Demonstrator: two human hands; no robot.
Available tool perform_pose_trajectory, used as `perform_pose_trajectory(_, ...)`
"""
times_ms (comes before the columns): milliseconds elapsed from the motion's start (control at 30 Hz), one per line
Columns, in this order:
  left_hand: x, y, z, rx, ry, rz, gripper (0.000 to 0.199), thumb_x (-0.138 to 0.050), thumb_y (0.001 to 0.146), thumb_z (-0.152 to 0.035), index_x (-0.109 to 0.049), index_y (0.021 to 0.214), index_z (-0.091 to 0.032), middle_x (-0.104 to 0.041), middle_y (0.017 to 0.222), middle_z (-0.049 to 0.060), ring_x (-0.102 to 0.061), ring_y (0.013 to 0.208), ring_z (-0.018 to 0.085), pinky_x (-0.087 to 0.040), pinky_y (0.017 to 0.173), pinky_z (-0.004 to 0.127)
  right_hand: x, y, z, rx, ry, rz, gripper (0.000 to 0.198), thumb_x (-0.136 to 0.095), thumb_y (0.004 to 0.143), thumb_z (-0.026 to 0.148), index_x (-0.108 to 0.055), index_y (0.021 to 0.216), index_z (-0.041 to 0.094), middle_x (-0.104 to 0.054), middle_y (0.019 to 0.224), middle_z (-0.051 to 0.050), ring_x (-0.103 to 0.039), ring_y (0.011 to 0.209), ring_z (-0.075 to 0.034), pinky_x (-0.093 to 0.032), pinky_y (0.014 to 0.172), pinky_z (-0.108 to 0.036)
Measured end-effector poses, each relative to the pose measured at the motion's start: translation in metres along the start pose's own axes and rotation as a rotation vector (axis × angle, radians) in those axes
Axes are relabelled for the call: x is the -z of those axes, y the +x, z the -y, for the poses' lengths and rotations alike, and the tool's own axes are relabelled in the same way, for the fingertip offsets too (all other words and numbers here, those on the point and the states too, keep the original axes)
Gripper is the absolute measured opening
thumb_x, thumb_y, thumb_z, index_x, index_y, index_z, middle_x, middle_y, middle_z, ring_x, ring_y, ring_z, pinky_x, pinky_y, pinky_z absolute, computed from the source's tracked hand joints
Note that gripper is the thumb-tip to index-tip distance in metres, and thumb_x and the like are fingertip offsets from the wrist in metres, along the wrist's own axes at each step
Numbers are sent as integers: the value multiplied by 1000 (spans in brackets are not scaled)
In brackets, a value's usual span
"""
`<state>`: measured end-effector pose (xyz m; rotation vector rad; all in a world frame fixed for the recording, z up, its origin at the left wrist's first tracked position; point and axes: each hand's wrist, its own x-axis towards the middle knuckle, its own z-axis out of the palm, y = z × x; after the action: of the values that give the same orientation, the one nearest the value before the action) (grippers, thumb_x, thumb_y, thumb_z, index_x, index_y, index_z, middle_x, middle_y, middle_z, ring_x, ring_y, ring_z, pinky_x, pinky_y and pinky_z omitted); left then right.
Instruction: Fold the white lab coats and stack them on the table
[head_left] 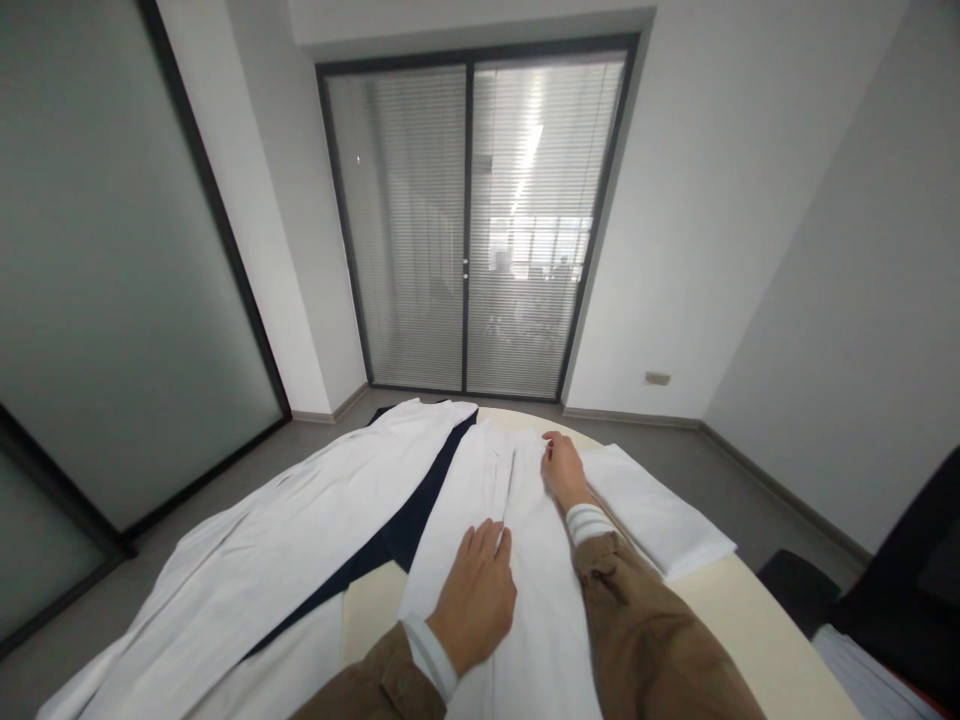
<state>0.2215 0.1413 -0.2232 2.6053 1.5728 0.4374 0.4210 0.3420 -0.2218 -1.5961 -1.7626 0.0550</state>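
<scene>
A white garment lies lengthwise on the table in front of me, with a seam or opening running down its middle; its exact kind is unclear. My left hand rests flat on it, palm down, fingers stretched out beside that seam. Farther away, my right hand has bent fingers closed on the garment's far right corner. To the right of my right forearm is a folded white cloth piece. Left of the garment, a larger white garment is spread over dark navy cloth.
The pale round-edged table shows at the right and between the cloths. A dark chair with light cloth on it stands at the right. Beyond the table are glazed doors with blinds, and a frosted panel is at left.
</scene>
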Motion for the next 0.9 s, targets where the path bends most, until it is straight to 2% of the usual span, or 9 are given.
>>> perform_pose_trajectory(100,-4,-1,2,-8,-6,-12,54,-35,95,-24,-38,146,-6,-38,153,18,-26,145,30,-21,121,48,5,2,0,8,84,-106,32,-36,86,10,-59,108,15,-60,107,-13,-57,99,-22,-43,92,-33)
perform_pose_trajectory(200,-5,-2,3,-10,2,-18,54,-34,96,-25,-38,146,-7,-36,154,16,-26,146,29,-22,120,47,5,5,0,108,209,-194,32,-35,81,7,-61,98,17,-62,106,-11,-55,106,-22,-40,99,-35)
perform_pose_trajectory(333,-4,-1,2,-14,19,-22,54,-33,97,-27,-38,146,-8,-36,155,15,-25,146,28,-21,121,46,2,7,-1,233,237,-204,46,-35,69,0,-62,102,18,-60,114,-10,-48,118,-22,-35,106,-38)
perform_pose_trajectory(400,-2,-1,2,-13,22,-16,54,-33,97,-27,-38,147,-7,-36,155,15,-26,146,28,-21,121,46,4,7,1,203,152,-177,54,-36,68,-1,-60,114,17,-56,122,-11,-47,120,-22,-36,105,-37)
perform_pose_trajectory(467,-2,-1,2,-8,22,-10,54,-33,97,-28,-38,147,-8,-36,155,16,-26,146,28,-21,120,46,9,5,3,141,10,-126,55,-38,73,0,-58,121,15,-56,124,-13,-47,118,-24,-37,102,-37)
perform_pose_trajectory(633,-4,-1,2,-10,15,-17,54,-33,97,-27,-38,147,-9,-36,155,15,-25,146,28,-21,120,46,25,-1,9,-50,-362,5,39,-38,90,11,-67,116,14,-62,116,-19,-44,112,-34,-36,90,-44)
perform_pose_trajectory(800,-2,-2,3,-9,19,-8,54,-33,97,-28,-38,147,-9,-37,154,15,-26,146,28,-22,120,47,32,-3,10,-123,-442,60,36,-38,93,18,-70,112,19,-62,116,-18,-44,112,-36,-34,86,-46)
perform_pose_trajectory(900,0,-3,2,-12,25,-7,54,-32,97,-27,-38,147,-8,-37,154,15,-26,146,29,-22,120,47,34,-2,11,-116,-444,39,36,-38,95,18,-68,112,19,-63,115,-17,-47,111,-35,-33,86,-45)
